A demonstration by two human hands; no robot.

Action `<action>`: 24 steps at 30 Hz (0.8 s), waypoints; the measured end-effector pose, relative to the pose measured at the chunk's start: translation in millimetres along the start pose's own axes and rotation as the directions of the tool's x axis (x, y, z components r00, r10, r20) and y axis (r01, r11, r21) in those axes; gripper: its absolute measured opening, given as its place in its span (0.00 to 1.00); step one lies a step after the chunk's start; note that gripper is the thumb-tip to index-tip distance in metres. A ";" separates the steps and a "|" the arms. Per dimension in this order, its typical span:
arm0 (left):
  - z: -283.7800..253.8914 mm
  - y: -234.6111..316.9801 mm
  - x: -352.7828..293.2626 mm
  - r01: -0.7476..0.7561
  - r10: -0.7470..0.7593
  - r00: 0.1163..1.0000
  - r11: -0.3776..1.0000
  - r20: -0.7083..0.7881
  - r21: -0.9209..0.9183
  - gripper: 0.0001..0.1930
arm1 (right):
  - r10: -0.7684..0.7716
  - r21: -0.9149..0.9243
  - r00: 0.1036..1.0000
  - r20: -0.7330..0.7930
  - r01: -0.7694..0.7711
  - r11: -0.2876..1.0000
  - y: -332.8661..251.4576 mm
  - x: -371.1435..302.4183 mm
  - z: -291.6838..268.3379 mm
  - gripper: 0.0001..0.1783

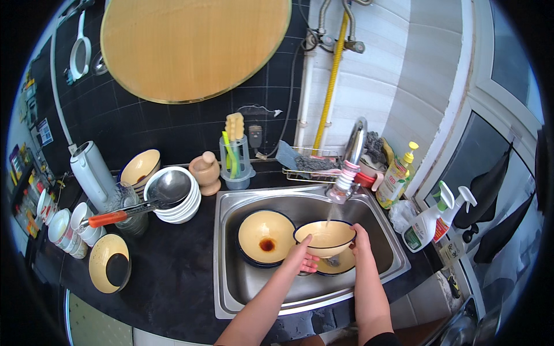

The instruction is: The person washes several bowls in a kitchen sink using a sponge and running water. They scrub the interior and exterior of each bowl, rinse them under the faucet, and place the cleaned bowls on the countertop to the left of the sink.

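Both my hands hold a cream bowl with a dark rim under the tap, and water runs into it. My left hand grips the bowl's left side, thumb near the rim and fingers beneath. My right hand closes on its right edge. Below the held bowl, another cream bowl sits in the steel sink, partly hidden. To the left in the sink rests a stack of cream bowls, the top one with a brown liquid residue at its bottom.
Left of the sink are stacked white bowls with a ladle on top, a wooden mortar, and a cream bowl holding something dark. Spray bottles and a yellow-pump soap bottle stand right. Behind the sink is a wire rack.
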State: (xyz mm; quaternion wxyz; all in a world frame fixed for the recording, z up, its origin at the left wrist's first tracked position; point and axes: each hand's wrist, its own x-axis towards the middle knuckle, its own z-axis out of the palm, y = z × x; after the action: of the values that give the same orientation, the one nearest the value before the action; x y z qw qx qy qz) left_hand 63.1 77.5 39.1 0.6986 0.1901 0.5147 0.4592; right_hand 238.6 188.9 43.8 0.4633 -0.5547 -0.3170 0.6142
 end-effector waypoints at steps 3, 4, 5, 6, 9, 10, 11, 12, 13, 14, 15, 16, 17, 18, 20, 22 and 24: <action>12.6 9.7 -18.4 -0.093 0.117 0.970 0.988 -0.212 0.120 0.25 | 0.074 -0.148 0.988 0.134 -0.054 0.988 21.1 33.5 -18.8 0.11; 8.9 12.1 -25.4 -0.176 0.214 0.954 0.967 -0.211 0.185 0.24 | 0.044 -0.161 0.981 0.188 -0.014 0.987 19.6 28.1 -11.2 0.10; 15.3 24.8 -35.9 -0.223 0.293 0.940 0.916 -0.176 0.333 0.23 | 0.015 -0.155 0.976 0.219 0.020 0.988 18.9 23.6 -12.2 0.10; 24.8 36.3 -50.7 -0.244 0.364 0.913 0.850 -0.186 0.467 0.24 | -0.004 -0.251 0.959 0.283 0.078 0.965 27.9 40.4 -22.3 0.11; 44.8 47.9 -70.2 -0.192 0.629 0.755 0.481 -0.184 0.855 0.23 | 0.105 -0.324 0.911 0.398 0.033 0.946 25.7 19.4 -4.1 0.12; 45.8 47.9 -75.3 -0.199 0.672 0.724 0.415 -0.152 0.888 0.23 | 0.195 -0.375 0.850 0.489 0.003 0.927 18.7 8.5 0.4 0.11; 43.9 46.3 -80.4 -0.203 0.710 0.694 0.347 -0.115 0.916 0.23 | 0.212 -0.379 0.830 0.516 -0.001 0.925 18.7 3.4 6.1 0.11; 40.3 46.0 -85.3 -0.197 0.741 0.665 0.288 -0.088 0.937 0.23 | 0.226 -0.380 0.811 0.540 -0.005 0.925 20.2 -0.5 8.9 0.11; 36.5 45.3 -89.3 -0.189 0.768 0.638 0.228 -0.058 0.955 0.24 | 0.240 -0.382 0.792 0.562 -0.009 0.924 22.1 -3.0 10.7 0.11; 33.0 44.0 -92.6 -0.179 0.791 0.611 0.167 -0.024 0.970 0.24 | 0.304 -0.450 0.721 0.622 0.012 0.893 20.5 1.2 7.5 0.14; 28.3 42.2 -94.6 -0.163 0.820 0.573 0.114 0.001 0.980 0.25 | 0.334 -0.439 0.680 0.653 -0.019 0.898 20.7 -3.6 13.3 0.14; 23.0 39.9 -95.2 -0.146 0.844 0.535 0.060 0.028 0.987 0.25 | 0.361 -0.430 0.638 0.680 -0.052 0.901 19.7 -11.5 17.4 0.14; 17.3 37.1 -94.8 -0.127 0.865 0.499 0.006 0.058 0.992 0.26 | 0.388 -0.424 0.594 0.705 -0.085 0.902 19.3 -16.7 20.8 0.14; 12.2 35.5 -97.9 -0.087 0.909 0.399 -0.098 0.125 0.991 0.26 | 0.378 -0.428 0.575 0.726 -0.052 0.902 19.2 -16.9 20.5 0.13; 4.8 33.3 -107.6 0.002 0.915 0.374 -0.164 0.151 0.986 0.27 | 0.347 -0.399 0.561 0.751 -0.033 0.916 18.6 -20.0 22.6 0.14; 1.4 34.8 -127.0 0.131 0.905 0.396 -0.219 0.152 0.967 0.28 | 0.300 -0.371 0.574 0.762 0.007 0.929 20.5 -17.6 21.3 0.14; -4.5 35.5 -143.2 0.147 0.910 0.354 -0.281 0.215 0.948 0.29 | 0.240 -0.329 0.610 0.755 0.036 0.944 24.5 -9.3 19.5 0.13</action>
State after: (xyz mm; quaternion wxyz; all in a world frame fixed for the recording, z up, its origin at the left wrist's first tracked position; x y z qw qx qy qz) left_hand 36.2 -25.4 141.5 -0.2002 0.6011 0.7408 0.2231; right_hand 213.9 173.8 28.9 0.1474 -0.3124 -0.5474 0.7622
